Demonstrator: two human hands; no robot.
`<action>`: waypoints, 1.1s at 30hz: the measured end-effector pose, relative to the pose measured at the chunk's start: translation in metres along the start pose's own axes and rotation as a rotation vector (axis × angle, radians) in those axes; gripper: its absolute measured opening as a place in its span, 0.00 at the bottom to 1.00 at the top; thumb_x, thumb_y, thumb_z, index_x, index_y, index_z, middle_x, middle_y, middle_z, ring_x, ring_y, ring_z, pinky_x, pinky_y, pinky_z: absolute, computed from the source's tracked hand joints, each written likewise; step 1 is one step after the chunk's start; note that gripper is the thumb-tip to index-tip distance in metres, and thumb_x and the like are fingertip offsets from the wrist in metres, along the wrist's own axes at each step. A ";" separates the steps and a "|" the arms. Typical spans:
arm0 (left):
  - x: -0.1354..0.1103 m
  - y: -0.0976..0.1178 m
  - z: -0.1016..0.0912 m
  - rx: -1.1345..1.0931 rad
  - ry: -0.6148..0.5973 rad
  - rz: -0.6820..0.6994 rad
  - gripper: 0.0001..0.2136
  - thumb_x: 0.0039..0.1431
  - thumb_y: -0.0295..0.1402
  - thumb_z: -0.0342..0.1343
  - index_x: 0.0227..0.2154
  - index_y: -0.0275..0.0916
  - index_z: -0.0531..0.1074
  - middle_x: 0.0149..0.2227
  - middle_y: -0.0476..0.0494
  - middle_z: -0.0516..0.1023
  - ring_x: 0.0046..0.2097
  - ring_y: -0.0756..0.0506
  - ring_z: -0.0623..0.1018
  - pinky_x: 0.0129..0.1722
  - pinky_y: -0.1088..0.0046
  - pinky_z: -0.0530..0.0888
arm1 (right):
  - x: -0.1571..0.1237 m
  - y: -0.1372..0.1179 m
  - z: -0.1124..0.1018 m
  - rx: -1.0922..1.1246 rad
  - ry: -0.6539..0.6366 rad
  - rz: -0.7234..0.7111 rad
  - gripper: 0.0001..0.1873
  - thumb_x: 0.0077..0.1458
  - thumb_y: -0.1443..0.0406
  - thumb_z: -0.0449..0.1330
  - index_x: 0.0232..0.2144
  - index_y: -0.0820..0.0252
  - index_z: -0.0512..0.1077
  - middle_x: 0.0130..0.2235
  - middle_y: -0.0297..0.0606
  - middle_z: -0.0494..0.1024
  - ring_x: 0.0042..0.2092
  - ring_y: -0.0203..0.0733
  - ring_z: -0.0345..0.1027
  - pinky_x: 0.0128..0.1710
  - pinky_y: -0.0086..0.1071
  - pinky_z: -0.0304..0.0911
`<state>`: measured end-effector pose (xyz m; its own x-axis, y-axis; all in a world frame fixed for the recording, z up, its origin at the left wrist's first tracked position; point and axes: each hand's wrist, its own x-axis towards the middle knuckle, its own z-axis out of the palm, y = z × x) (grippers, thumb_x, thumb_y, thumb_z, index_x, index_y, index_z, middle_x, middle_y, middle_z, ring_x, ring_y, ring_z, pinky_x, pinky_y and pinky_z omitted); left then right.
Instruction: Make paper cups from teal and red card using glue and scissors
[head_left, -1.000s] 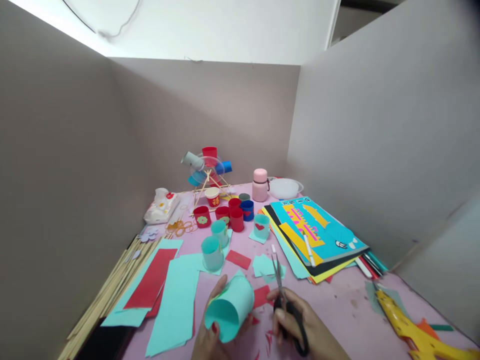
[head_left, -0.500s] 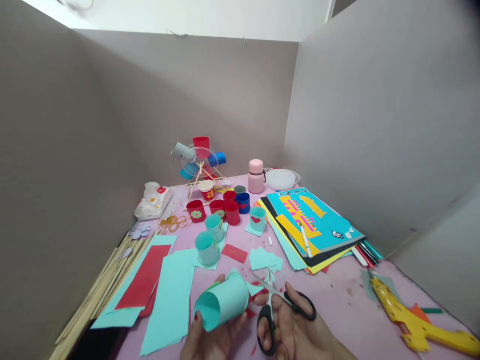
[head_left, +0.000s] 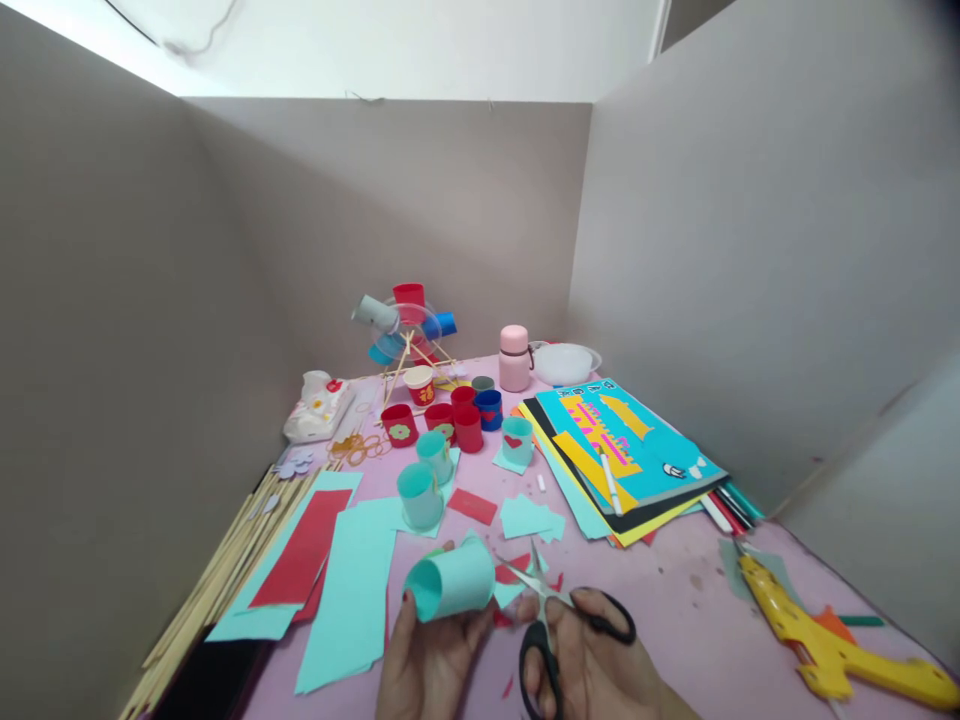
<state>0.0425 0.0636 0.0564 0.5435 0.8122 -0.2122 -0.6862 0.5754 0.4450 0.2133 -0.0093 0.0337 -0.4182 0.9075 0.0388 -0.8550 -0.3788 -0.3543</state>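
Note:
My left hand (head_left: 433, 662) is closed around a light turquoise paper cup (head_left: 459, 583) that lies on its side, its open mouth towards the left. Some of the fingers are hidden behind the cup. In my right hand (head_left: 592, 655) is a pair of scissors (head_left: 546, 590) with black handles, fingers through the loops. The blades are parted and point away from me, just right of the cup's base end. Beneath the blades lie small red and turquoise paper scraps (head_left: 510, 594). Finished-looking turquoise cups (head_left: 420, 497) stand beyond, on turquoise paper.
Turquoise paper strips (head_left: 349, 590), a red sheet (head_left: 304, 550) and wooden sticks (head_left: 217, 575) lie left. Red cups (head_left: 400, 427) and a stick-framed wheel (head_left: 411, 330) stand behind. On the right are stacked coloured sheets (head_left: 660, 450) and a yellow glue gun (head_left: 795, 620). Grey partitions (head_left: 397, 200) enclose the table.
The view has tilted up slightly. The cup has turned a little, and a turquoise tab at its right end no longer shows there. The scissors stay parted beside it.

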 end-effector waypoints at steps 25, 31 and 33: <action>-0.014 -0.026 0.052 1.230 0.151 0.283 0.18 0.50 0.49 0.55 0.35 0.38 0.72 0.24 0.49 0.73 0.28 0.45 0.73 0.31 0.71 0.70 | -0.010 0.002 -0.007 0.016 -0.133 -0.081 0.23 0.50 0.50 0.53 0.39 0.63 0.69 0.25 0.44 0.81 0.22 0.44 0.73 0.19 0.28 0.61; -0.006 -0.034 0.048 1.327 0.211 0.385 0.14 0.52 0.44 0.55 0.19 0.40 0.68 0.19 0.52 0.69 0.25 0.47 0.69 0.27 0.75 0.64 | -0.022 -0.005 0.006 0.008 -0.131 -0.160 0.24 0.51 0.49 0.53 0.37 0.62 0.72 0.20 0.41 0.80 0.19 0.42 0.71 0.16 0.24 0.56; -0.006 -0.038 0.045 1.398 0.229 0.408 0.12 0.50 0.42 0.58 0.18 0.41 0.70 0.17 0.51 0.70 0.23 0.47 0.68 0.25 0.75 0.62 | -0.024 -0.011 0.010 0.017 -0.099 -0.214 0.23 0.51 0.49 0.53 0.37 0.61 0.73 0.19 0.39 0.79 0.18 0.40 0.71 0.14 0.22 0.53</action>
<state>0.0873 0.0326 0.0801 0.2539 0.9653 0.0605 0.3171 -0.1422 0.9377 0.2298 -0.0288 0.0457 -0.2539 0.9457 0.2031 -0.9322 -0.1832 -0.3122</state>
